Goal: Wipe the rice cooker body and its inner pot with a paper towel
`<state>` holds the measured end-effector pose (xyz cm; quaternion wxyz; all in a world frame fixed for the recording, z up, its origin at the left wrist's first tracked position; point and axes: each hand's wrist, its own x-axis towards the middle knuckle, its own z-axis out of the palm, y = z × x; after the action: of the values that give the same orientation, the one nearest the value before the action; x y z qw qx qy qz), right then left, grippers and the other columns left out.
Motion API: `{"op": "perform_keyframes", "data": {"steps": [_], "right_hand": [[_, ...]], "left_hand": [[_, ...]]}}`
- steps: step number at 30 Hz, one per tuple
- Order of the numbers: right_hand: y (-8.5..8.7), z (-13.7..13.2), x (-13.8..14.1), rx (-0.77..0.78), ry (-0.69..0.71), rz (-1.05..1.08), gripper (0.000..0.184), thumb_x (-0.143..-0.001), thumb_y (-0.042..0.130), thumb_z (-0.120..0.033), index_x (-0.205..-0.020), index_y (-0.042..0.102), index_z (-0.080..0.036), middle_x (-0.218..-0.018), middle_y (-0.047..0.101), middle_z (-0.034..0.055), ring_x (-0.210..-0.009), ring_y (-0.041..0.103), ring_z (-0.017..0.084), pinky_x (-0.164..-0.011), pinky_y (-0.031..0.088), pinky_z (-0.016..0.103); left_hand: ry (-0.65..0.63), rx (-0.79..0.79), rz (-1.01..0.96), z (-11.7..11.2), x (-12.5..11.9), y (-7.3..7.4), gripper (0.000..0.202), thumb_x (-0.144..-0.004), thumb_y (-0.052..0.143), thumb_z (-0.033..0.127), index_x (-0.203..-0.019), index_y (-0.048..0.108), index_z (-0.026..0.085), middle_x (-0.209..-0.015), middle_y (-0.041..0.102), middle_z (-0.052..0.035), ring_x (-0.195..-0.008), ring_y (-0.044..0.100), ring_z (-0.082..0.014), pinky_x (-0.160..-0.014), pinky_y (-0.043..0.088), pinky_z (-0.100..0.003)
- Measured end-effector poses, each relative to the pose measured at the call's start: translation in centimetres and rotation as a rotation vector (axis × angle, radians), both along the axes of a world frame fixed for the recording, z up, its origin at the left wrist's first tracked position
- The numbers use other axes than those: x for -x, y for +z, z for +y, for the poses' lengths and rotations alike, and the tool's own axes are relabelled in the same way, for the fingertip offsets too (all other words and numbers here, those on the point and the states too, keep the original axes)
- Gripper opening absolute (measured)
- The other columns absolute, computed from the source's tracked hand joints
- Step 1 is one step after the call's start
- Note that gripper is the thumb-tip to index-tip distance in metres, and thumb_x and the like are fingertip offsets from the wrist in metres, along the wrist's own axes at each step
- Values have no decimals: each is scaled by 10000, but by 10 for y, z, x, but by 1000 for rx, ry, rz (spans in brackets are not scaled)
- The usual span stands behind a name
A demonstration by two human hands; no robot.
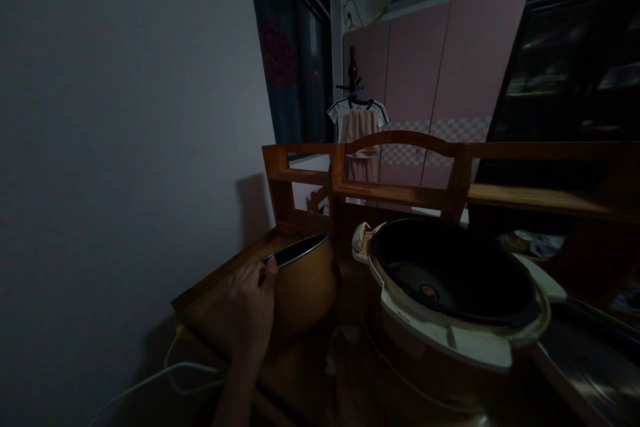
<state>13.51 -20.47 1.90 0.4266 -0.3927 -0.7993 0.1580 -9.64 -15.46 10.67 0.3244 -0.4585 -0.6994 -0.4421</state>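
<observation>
My left hand (253, 290) is closed on the rim of a cooker's inner pot (305, 287), golden brown outside and black inside. The pot sits tilted on the wooden desk, left of the cooker. Low in the middle, my right hand (345, 373) is very dark; a pale, thin piece like cloth or tissue (345, 337) shows at its fingers. Beside it stands the electric cooker body (450, 337), lid off, with a pale rim and a dark inside. A small round disc (429, 292) shows at the cooker's bottom.
A wooden shelf rail (400, 193) runs along the desk's back. White cables (185, 367) hang at the lower left, near the wall (125, 147). To the cooker's right lies a dark, shiny lid-like thing (595, 353). Clothes (360, 127) hang behind the shelf.
</observation>
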Motion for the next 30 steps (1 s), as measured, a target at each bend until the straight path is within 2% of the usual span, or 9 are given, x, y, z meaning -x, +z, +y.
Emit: {"op": "perform_keyframes", "data": {"steps": [6,15,21,26,30], "right_hand": [[-3,0,-4,-44,-10,-68,359,-1022,663,-398,-1330,635,-216,-1374,637,105,-1153,671,248,-975,594,464],[-6,2,-1,-59,-19,-106,348,-1021,665,-398,-1322,641,-226,-1371,639,101,-1152,672,246,-971,596,453],[-9,0,-4,-54,-36,-133,351,-1021,665,-397,-1323,639,-222,-1368,641,101,-1148,674,246,-969,597,455],[-9,-2,-6,-60,-44,-139,340,-1024,660,-398,-1318,643,-229,-1371,640,101,-1148,672,243,-970,597,450],[-9,-2,-5,-62,-44,-138,345,-1020,666,-398,-1319,642,-228,-1367,642,99,-1149,674,245,-968,598,450]], "left_hand": [[25,-30,32,-2,-3,-2,458,-1064,449,490,-710,579,231,-758,690,-80,-800,633,-261,-847,422,-371],[-7,-43,73,-15,-6,-1,467,-1072,428,449,-658,510,251,-660,629,-51,-716,589,-242,-764,404,-356],[1,-27,54,-12,-7,-2,456,-1070,437,440,-653,478,259,-651,607,-46,-711,569,-246,-751,381,-364],[-12,-36,55,-9,-4,-4,422,-1071,458,424,-691,512,250,-693,627,-50,-748,584,-247,-789,393,-363],[25,-50,89,-10,-5,-1,438,-1076,450,414,-670,485,252,-654,599,-39,-703,571,-239,-749,384,-359]]}}
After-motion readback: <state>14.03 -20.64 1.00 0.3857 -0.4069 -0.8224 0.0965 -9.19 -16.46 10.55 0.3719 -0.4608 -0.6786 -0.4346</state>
